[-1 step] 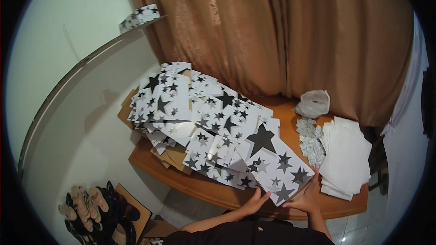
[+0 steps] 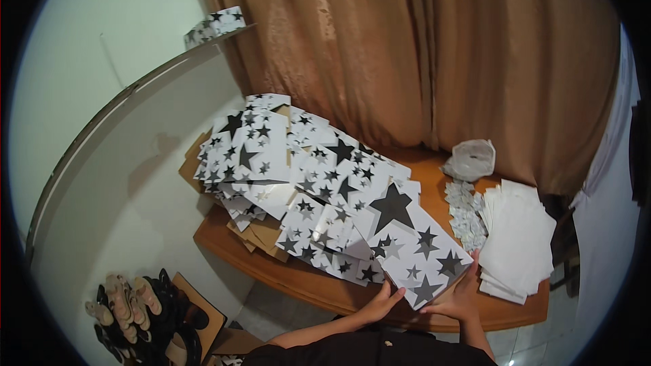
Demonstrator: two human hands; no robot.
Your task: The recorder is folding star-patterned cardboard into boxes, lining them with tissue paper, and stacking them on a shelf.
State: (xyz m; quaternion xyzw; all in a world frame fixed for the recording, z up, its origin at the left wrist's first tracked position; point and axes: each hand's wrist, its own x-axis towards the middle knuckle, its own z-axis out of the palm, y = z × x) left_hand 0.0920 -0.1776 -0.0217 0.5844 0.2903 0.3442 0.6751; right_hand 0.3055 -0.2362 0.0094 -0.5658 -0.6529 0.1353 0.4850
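A white cardboard box printed with black and grey stars lies tilted at the table's near edge. My left hand grips its near left edge, thumb on the top face. My right hand holds the near right side, with its fingers along the brown edge and partly under it. Directly beyond the box spreads a heap of matching star-printed cartons, overlapping one another. Some of them show plain brown cardboard sides. The box's far end overlaps this heap, and its underside is hidden.
On the wooden table, a stack of white paper sheets lies right of small silvery packets. A clear plastic bag sits behind them. Sandals are piled at lower left. A brown curtain hangs behind.
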